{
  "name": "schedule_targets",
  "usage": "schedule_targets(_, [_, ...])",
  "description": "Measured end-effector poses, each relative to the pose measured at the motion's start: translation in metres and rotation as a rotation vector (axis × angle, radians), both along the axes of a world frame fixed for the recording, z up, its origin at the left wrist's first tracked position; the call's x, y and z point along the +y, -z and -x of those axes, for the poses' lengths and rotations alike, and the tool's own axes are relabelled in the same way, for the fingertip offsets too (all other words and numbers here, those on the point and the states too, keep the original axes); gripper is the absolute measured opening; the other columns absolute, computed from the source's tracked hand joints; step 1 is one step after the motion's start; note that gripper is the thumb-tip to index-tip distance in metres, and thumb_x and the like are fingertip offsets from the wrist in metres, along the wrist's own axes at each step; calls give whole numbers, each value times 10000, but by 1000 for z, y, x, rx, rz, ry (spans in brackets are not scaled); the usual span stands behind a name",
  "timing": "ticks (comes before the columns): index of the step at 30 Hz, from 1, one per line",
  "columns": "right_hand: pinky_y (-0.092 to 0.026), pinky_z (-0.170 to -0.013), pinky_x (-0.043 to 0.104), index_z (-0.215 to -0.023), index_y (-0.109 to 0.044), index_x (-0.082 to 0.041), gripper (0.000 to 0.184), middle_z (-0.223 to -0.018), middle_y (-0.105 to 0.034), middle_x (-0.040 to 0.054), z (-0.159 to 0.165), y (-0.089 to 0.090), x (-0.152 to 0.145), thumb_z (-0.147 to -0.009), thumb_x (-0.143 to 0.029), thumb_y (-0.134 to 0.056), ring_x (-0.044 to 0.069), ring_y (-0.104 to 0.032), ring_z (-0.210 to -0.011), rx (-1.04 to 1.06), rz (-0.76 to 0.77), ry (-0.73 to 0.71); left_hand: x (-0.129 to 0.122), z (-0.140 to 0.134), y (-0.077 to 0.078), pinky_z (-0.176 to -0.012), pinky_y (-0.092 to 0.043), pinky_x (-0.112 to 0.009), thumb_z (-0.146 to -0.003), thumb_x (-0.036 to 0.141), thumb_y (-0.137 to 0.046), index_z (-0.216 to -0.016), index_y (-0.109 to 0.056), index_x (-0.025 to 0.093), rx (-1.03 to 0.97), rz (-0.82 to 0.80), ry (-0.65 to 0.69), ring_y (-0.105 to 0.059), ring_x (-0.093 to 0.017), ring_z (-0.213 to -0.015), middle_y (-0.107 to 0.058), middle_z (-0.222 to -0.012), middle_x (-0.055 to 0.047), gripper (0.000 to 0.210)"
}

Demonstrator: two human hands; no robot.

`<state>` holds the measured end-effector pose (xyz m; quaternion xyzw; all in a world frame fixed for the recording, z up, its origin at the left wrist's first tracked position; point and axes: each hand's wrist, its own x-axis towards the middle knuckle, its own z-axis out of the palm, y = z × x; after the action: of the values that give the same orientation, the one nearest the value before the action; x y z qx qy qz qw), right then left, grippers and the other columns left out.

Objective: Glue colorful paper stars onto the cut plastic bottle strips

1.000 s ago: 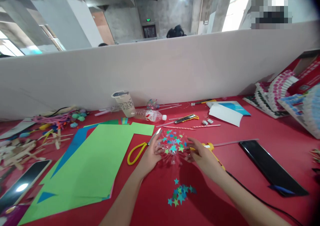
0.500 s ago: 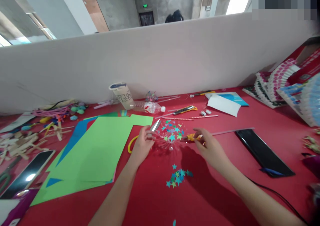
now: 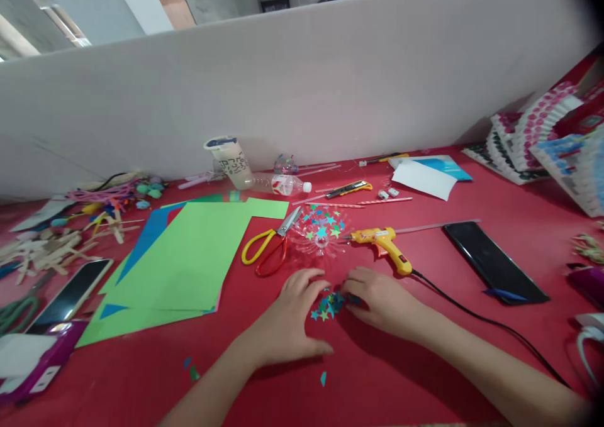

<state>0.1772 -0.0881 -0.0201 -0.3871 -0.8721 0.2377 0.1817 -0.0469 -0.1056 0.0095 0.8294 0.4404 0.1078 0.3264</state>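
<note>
Several small blue and green paper stars (image 3: 326, 306) lie in a loose pile on the red table. At the pile's left side is my left hand (image 3: 298, 319), thumb and fingers apart, holding nothing. My right hand (image 3: 375, 298) rests at the pile's right edge with bent fingers; its fingertips partly hide stars there. Beyond the hands stands a clear plastic piece with splayed strips (image 3: 321, 244), with more stars on it. A yellow glue gun (image 3: 383, 241) lies to its right, nozzle toward it. Scissors with yellow and red handles (image 3: 268, 244) lie to its left.
Green paper sheets (image 3: 189, 257) cover the left, beside a phone (image 3: 70, 295) and wooden sticks (image 3: 51, 251). A bottle (image 3: 278, 184), a cup (image 3: 231, 163) and a box cutter (image 3: 350, 189) lie or stand behind. A black phone (image 3: 495, 260) and the glue gun's cord (image 3: 476, 317) are right.
Both hands have come back toward me, from beside the clear plastic piece and glue gun to the star pile. The right hand has left the glue gun. The view has tilted downward.
</note>
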Motion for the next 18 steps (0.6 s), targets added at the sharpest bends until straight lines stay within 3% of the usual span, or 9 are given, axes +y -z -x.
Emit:
schedule_targets(3, [-389,-763,330,-884,-622,-172,115,-885,-604,66,5,2,-3,-772,-179,-599,205,-504,-846,-9,-57,-22,-7,4,15,-1067,-137,-597,-478,603,-737,-1413,-261,255,106,-23,99,-64,-387,-1372,-135,-1519,-146,1105])
schedule_targets(7, [-377,-784,348,-890,-606,-171,92,-868,-592,61,3,7,-1,-803,-182,-576,200,-483,-837,0,-104,-10,-3,8,36,-1083,-72,-589,-557,655,-659,-1437,-197,230,147,-125,85,-38,-370,-1381,-124,-1527,-148,1081])
schedule_targets(12, [-378,-771,339,-917,-595,-176,117,-849,-597,52,-8,10,6,-820,-134,-545,193,-486,-828,22,-135,-2,16,3,36,-1072,-207,-507,-773,514,-553,-1369,-344,209,90,-253,-15,-240,-322,-1324,-312,-1440,-151,702])
schedule_targets(15, [-379,-754,336,-942,-601,-184,133,-868,-593,55,-9,8,3,-832,-145,-538,198,-481,-835,20,-151,-15,23,-5,27,-954,-367,-406,-868,337,-475,-1092,-565,202,37,-278,-36,-462,-244,-1104,-530,-1155,-103,277])
schedule_targets(18, [-377,-753,338,-949,-611,-195,131,-898,-583,59,-4,8,-3,-846,-173,-534,199,-476,-844,11,-167,-35,24,-12,23,-825,-414,-341,-876,215,-450,-890,-587,189,-5,-271,-52,-508,-198,-903,-558,-911,-55,140])
